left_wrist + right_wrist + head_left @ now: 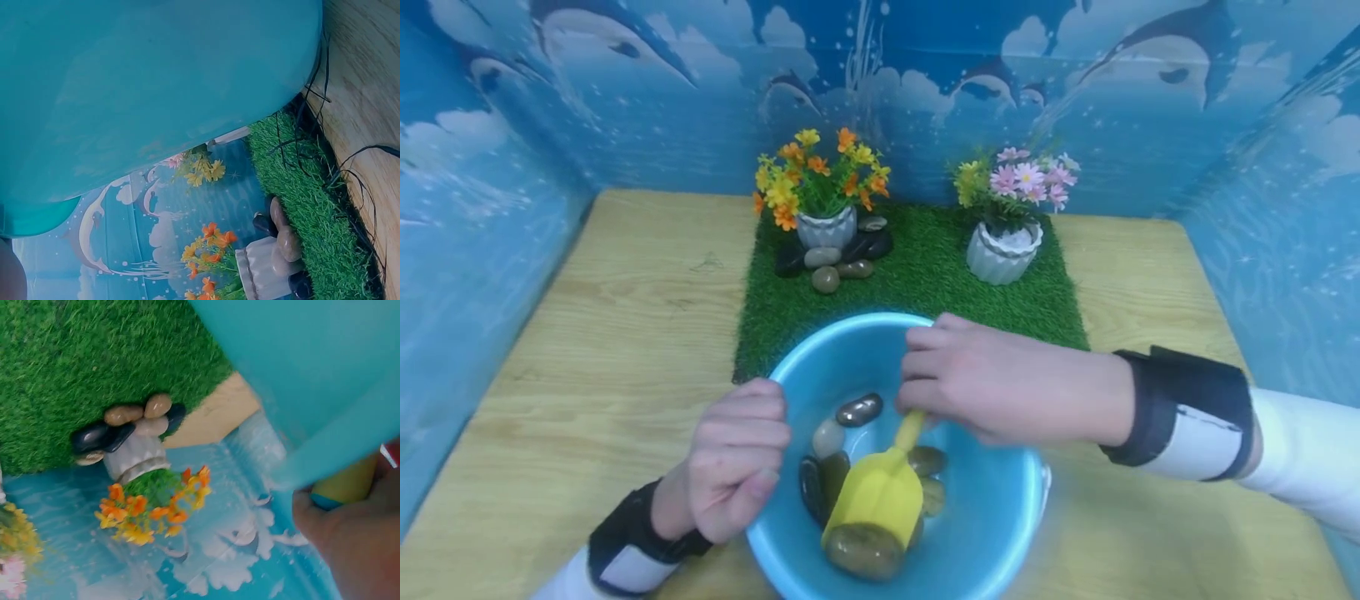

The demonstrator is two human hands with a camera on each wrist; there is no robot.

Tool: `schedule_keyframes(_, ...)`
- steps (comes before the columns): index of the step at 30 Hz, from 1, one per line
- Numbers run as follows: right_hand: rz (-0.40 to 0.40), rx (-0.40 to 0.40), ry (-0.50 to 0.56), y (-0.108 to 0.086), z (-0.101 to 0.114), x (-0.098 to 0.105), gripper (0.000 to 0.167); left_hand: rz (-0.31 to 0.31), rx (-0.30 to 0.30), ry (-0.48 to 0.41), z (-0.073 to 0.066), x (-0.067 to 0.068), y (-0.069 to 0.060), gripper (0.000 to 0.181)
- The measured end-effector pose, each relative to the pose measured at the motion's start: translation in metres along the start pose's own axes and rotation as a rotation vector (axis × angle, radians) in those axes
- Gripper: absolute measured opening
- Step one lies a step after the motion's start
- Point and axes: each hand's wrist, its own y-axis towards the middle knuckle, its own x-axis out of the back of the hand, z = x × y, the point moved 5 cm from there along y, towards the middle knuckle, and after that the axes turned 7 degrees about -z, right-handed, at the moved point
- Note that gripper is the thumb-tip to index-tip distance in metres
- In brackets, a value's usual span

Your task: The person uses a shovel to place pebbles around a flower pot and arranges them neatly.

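At the lower centre of the head view, the right hand (pixel 955 375) curls tightly round the handle of a yellow, plastic-looking scoop (pixel 880 487), whose curved blade slants down inside a smooth, round blue bucket (pixel 988 512), a glossy brown oval stone (pixel 865 552) at its mouth. At lower left, the left hand (pixel 737 458) grips the bucket's rim with bent fingers. Polished rounded pebbles (pixel 860 410) lie around the blade, and at upper centre a fluted pale pot (pixel 1003 258) stands on bristly green turf (pixel 917 267).
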Motion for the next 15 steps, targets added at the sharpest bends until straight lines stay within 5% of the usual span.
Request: schedule_keyframes(15, -0.213, -0.116, 0.236, -0.039, -0.022, 0.031, 0.017, -0.010, -0.046, -0.003, 0.001, -0.002, 0.001, 0.048)
